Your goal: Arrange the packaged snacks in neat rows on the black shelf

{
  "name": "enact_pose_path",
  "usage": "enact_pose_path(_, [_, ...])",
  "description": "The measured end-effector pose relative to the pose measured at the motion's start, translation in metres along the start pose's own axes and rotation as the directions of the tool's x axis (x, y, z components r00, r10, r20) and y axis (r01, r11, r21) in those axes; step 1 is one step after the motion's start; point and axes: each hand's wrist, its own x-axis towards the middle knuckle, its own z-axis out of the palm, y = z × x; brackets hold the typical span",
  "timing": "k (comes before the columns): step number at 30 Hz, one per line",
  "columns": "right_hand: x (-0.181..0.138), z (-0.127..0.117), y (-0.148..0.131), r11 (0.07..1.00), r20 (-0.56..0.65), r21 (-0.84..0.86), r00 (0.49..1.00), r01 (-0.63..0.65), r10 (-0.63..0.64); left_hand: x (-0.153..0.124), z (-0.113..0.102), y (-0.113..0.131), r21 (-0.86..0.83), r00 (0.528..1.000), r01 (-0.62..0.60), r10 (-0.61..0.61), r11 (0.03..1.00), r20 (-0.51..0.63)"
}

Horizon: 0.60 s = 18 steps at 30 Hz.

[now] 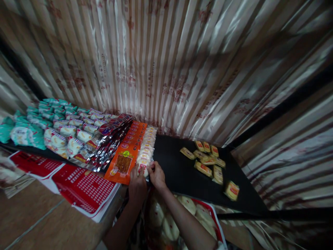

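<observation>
A narrow row of small white wrapped snack packets (pixel 147 146) runs from the back of the black table (pixel 179 177) to its front edge. Both hands are at the near end of that row. My left hand (pixel 137 184) has its fingers closed on the nearest white snack packet (pixel 143 169), from the left. Pressed against the packet's right side, my right hand (pixel 157 176) has thumb and fingers pinched together at the clear wrapper. Immediately left of the row lies a flat orange snack bag (pixel 126 156) with a picture of brown sticks.
Dark red-and-silver packets (pixel 111 142), white packets (pixel 75 133) and teal packets (pixel 28 133) fill the left side. Several yellow packets (pixel 208 159) lie at right. Below are a red-rimmed container (pixel 217 217) of pale round items and red printed sheets (pixel 85 189). A striped curtain (pixel 156 69) hangs behind.
</observation>
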Motion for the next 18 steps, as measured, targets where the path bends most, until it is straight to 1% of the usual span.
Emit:
enact_pose_path(5, [0.002, 0.001, -0.001, 0.998, 0.007, -0.027, 0.999, -0.051, 0.051, 0.003, 0.001, 0.001, 0.007, 1.0, -0.006, 0.006, 1.0, -0.003])
enact_pose_path(8, [0.002, 0.003, 0.001, 0.998, -0.005, -0.002, 0.997, -0.071, 0.071, 0.005, -0.002, 0.003, 0.024, 1.0, 0.015, -0.015, 1.0, 0.016])
enact_pose_path(10, [0.001, 0.005, 0.004, 0.994, -0.011, 0.067, 0.996, -0.089, 0.089, 0.007, -0.004, 0.005, 0.028, 0.999, 0.034, -0.034, 0.999, 0.018])
enact_pose_path(12, [-0.003, 0.004, 0.008, 0.974, 0.0, 0.2, 0.994, -0.103, 0.105, 0.008, -0.007, 0.008, 0.02, 0.999, 0.047, -0.047, 0.999, 0.006])
enact_pose_path(14, [-0.011, 0.001, 0.011, 0.932, 0.005, 0.348, 0.994, -0.103, 0.109, 0.009, -0.01, 0.01, -0.001, 0.999, 0.036, -0.036, 0.999, -0.012])
enact_pose_path(16, [-0.024, -0.006, 0.017, 0.893, -0.025, 0.442, 0.994, -0.082, 0.104, 0.009, -0.013, 0.013, -0.029, 1.0, -0.007, 0.006, 1.0, -0.022])
enact_pose_path(18, [-0.042, -0.018, 0.025, 0.885, -0.082, 0.461, 0.99, -0.062, 0.112, 0.008, -0.014, 0.015, -0.063, 0.997, -0.079, 0.078, 0.995, -0.018])
